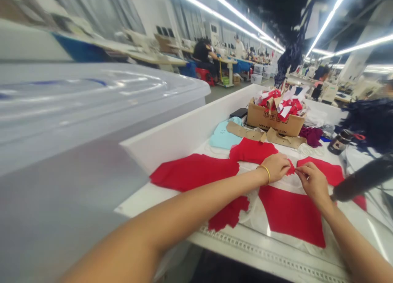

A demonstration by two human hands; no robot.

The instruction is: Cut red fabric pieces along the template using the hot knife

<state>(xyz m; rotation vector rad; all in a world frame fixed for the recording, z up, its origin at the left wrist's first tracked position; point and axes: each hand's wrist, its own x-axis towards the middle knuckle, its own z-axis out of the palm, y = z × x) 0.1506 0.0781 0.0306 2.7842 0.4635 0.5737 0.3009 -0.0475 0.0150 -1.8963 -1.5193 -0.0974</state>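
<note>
My left hand (278,167), with a yellow bangle at the wrist, pinches a small red fabric piece (290,167) with a jagged edge. At the other side of that piece, the thumb and fingertips of my right hand (312,180) are closed on its edge. Around my hands lie red fabric panels: a long one (196,171) to the left, one (253,150) just beyond my left hand, a four-sided one (293,215) nearer me, and one (322,169) behind my right hand. A scalloped red piece (229,213) shows partly under my left forearm.
A cardboard box (273,118) of red and white scraps stands at the back, with brown card strips (285,138) and light blue fabric (225,133) before it. A dark bottle (340,141) and a black cylindrical machine part (364,178) are at right. A plastic bin (101,98) flanks the table.
</note>
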